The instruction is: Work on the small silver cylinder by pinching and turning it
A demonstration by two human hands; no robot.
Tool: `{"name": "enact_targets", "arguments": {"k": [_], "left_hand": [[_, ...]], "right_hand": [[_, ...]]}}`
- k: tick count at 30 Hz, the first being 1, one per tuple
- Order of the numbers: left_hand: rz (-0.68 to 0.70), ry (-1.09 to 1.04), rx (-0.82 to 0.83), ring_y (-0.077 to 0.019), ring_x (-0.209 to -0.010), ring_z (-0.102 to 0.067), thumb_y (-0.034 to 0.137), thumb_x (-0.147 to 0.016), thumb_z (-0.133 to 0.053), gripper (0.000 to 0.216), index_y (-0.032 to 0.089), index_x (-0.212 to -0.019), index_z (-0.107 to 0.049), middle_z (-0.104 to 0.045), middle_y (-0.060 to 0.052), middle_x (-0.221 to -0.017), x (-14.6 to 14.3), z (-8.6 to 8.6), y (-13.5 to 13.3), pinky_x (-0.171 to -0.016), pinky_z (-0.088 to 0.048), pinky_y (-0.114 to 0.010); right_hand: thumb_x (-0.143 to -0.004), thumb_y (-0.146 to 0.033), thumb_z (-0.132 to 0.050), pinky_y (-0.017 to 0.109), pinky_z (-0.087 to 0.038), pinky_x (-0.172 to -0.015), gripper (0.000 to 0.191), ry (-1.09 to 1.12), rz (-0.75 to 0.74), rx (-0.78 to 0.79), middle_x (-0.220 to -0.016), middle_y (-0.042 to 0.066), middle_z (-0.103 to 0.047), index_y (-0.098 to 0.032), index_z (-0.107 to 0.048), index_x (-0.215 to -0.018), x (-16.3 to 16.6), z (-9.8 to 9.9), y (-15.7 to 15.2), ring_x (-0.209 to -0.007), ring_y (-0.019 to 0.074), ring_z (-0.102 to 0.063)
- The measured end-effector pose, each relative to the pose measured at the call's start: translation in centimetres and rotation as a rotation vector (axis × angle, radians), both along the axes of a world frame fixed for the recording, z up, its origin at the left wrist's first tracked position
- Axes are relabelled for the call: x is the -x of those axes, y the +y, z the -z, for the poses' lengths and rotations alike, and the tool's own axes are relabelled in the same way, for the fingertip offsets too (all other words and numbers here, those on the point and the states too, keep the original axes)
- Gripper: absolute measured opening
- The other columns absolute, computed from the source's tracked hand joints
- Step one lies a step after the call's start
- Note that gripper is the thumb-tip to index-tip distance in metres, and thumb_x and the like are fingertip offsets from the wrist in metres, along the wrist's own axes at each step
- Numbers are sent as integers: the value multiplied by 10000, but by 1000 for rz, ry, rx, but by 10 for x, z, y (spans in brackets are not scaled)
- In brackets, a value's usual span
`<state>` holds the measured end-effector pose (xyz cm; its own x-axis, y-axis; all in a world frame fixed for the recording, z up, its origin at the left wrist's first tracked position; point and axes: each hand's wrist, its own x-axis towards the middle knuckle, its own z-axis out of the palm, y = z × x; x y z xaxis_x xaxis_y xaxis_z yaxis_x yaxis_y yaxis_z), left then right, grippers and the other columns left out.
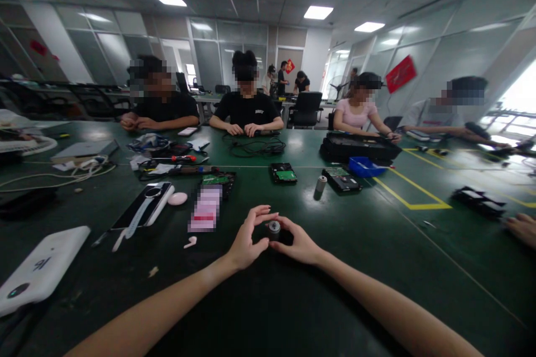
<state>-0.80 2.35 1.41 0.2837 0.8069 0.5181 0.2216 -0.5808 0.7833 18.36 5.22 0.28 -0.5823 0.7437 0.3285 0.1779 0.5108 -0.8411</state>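
Note:
A small silver motor (274, 228), a short metal cylinder with a dark piece at the centre of its top, stands upright between my two hands. My left hand (250, 240) curves round its left side, thumb near the base and fingers reaching behind the top. From the other side, my right hand (299, 241) closes thumb and fingers round it. The fingertips of both hands meet behind the motor; exact contact is partly hidden. Farther off stands a similar metal cylinder (321, 183), beside a hard drive (342, 179). Another hard drive (283, 173) with a green circuit board lies left of it.
Left of my hands lie a phone (205, 209), a white earbud (190, 242), a pink round case (177, 198) and a watch (152, 193) on a power bank. Screwdrivers (184, 158), a blue tray (365, 167) and a black casing (360, 148) sit farther back. Several co-workers sit around.

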Motion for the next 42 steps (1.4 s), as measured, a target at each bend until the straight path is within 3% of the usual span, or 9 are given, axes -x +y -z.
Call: {"name": "enact_targets", "arguments": {"k": [3, 8, 12, 16, 20, 24, 31, 35, 42], "left_hand": [[5, -9, 31, -277, -1200, -477, 107, -713, -542, 420, 193, -1119, -608, -452, -107, -1329, -2, -3, 1, -1052, -347, -445], [-266, -50, 62, -224, -982, -601, 140, -790, -530, 114, 161, -862, -617, -592, -90, -1081, -5, -10, 3, -936, -435, -418], [-242, 51, 57, -224, -1025, -589, 214, -808, -615, 161, 177, -965, -621, -607, -91, -1123, -6, -15, 7, -913, -449, -400], [-196, 87, 21, -195, -966, -618, 243, -787, -671, 119, 183, -888, -662, -570, -88, -1213, -11, -13, 10, -891, -479, -349], [-264, 67, 1, -192, -888, -657, 263, -771, -697, 149, 176, -870, -627, -641, -84, -1126, -12, -19, 14, -860, -498, -343], [-342, 78, 14, -214, -884, -685, 224, -775, -682, 284, 204, -1019, -538, -729, -35, -903, 8, -29, 28, -851, -501, -366], [-408, 350, 195, -237, -777, -709, 30, -717, -584, 243, 205, -886, -572, -732, -31, -744, 59, -4, 55, -739, -530, -356], [-422, 371, 198, -241, -770, -708, 9, -688, -587, 287, 205, -898, -590, -728, -38, -753, 62, 4, 56, -720, -535, -357], [-420, 362, 200, -246, -758, -714, 62, -709, -623, 232, 202, -887, -575, -731, -25, -712, 62, -1, 57, -749, -542, -375]], "right_hand": [[-813, -281, -647, 362, -471, -900, 363, -41, 41, -30, -1063, 53, -646, -199, -571, -1159, 2, 1, 0, -972, 209, -609], [-800, -297, -669, 360, -456, -933, 393, -30, 65, -8, -1101, 50, -643, -205, -576, -1170, 2, 3, 1, -1014, 208, -599], [-805, -289, -663, 344, -469, -897, 380, -43, 62, -18, -1071, 53, -645, -190, -574, -1161, 2, 4, 2, -974, 198, -603], [-818, -286, -648, 335, -478, -858, 361, -54, 66, -58, -1038, 52, -648, -185, -569, -1155, 2, 4, 1, -931, 191, -605], [-814, -287, -652, 347, -477, -874, 359, -50, 65, -52, -1062, 49, -648, -201, -570, -1152, 3, 2, 0, -959, 200, -609], [-808, -283, -655, 360, -463, -927, 390, -50, 75, -27, -1081, 42, -646, -210, -558, -1178, 3, 1, -1, -991, 200, -607], [-809, -288, -654, 358, -465, -935, 404, -62, 68, -8, -1097, 41, -641, -219, -556, -1196, 2, -1, -2, -1010, 198, -608], [-810, -281, -656, 362, -463, -941, 407, -69, 68, -10, -1100, 42, -640, -217, -552, -1198, 1, -2, -2, -1015, 196, -606], [-814, -289, -649, 374, -461, -948, 402, -62, 63, -15, -1097, 39, -641, -223, -549, -1198, 1, -1, -2, -1014, 199, -605]]}}
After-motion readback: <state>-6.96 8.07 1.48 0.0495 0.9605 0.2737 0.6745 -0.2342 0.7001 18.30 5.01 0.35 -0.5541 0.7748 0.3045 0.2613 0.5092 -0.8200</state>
